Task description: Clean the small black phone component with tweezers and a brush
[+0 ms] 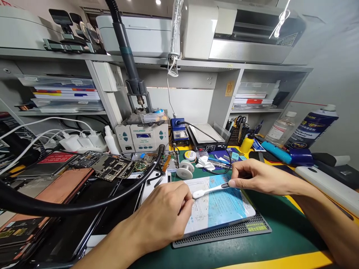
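My right hand is closed around the dark grip of a white toothbrush, thumb and fingers pinching it. The brush points left, its rounded head touching or nearly touching the fingertips of my left hand. That hand is closed, thumb against curled index finger; whatever sits in the pinch is too small or hidden to make out. Below both hands lies a flat blue and white printed pad, stained on top. It rests on a grey perforated mat on the green work mat.
A thick black hose arcs across the left, over phones and circuit boards. Behind stand a hot-air station, a solder spool and a hot plate. Bottles and a spray can stand right.
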Motion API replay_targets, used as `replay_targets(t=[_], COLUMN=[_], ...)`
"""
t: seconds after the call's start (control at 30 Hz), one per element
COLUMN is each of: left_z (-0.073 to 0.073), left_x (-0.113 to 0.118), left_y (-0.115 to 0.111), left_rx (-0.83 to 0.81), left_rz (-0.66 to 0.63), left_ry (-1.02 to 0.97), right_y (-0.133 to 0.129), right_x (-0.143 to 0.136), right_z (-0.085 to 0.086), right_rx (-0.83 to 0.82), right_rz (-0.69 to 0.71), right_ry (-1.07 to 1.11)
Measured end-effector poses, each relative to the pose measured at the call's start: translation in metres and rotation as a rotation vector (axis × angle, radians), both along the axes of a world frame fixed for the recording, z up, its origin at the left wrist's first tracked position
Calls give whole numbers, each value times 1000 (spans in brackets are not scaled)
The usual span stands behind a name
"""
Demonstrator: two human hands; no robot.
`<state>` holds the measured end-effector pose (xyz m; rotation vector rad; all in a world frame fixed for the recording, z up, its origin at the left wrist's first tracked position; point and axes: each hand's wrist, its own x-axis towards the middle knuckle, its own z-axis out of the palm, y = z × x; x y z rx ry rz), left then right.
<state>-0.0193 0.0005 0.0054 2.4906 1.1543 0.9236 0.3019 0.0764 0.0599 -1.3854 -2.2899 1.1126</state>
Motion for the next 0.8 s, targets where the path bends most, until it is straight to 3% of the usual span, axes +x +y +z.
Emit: replay_targets(t=[0.37, 0.53, 0.8], left_z=[2, 0, 9], left_x=[0, 0, -1], left_y=[0, 0, -3], left_rx=[-20, -10, -43], left_rz=[-1, 1, -10], left_ry=[22, 12, 42], right_y=[-3, -5, -6], right_x=[1, -5, -6], right_z=[12, 12, 7], right_rx=[2, 4, -10], right_rz=[-27, -29, -3], right_ry=[10, 12, -8])
